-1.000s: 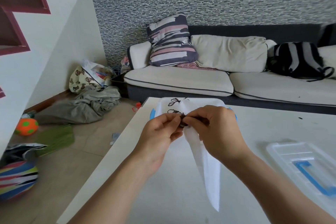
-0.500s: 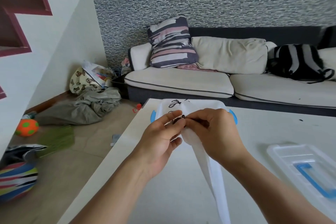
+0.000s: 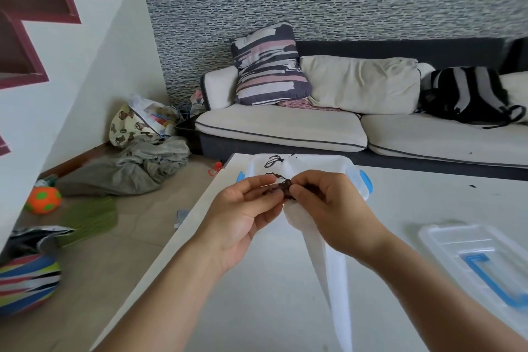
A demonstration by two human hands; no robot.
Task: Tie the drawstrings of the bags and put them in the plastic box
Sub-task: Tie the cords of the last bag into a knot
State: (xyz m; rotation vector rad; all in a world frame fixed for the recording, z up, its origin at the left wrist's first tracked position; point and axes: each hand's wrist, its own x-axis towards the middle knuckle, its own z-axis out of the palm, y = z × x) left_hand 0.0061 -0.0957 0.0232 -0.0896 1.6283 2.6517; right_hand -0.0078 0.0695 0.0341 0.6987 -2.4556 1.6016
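While both hands meet at the centre of the frame, the tying step looks to be in hand: the left hand [image 3: 243, 217] pinches the dark brown drawstring cord [image 3: 278, 188] between thumb and fingertips, and the right hand [image 3: 328, 208] curls its fingers round the gathered neck of the white fabric drawstring bag [image 3: 323, 251], gripping it where the cord bunches. That bag hangs from the hands, its pale body trailing down toward the lower middle of the frame above the white tabletop [image 3: 257, 308]. Whether a knot is already formed in the bunched cord is too small to tell.

By my reading, the next move calls for drawing the cord ends apart so the knot cinches against the bag's neck, with the neck held firm so it does not slip open, and only then carrying the bag up-frame to the box.

Just behind the hands, toward the upper middle, stands the clear plastic box with blue side latches [image 3: 353, 173]. Inside it lies at least one more white bag with a black tied cord [image 3: 273, 161]; how many lie there I cannot tell, since the hands cover much of the box. At the right edge, lower down, the clear plastic lid with a blue handle [image 3: 468, 254] rests flat on the table, well apart from the box.
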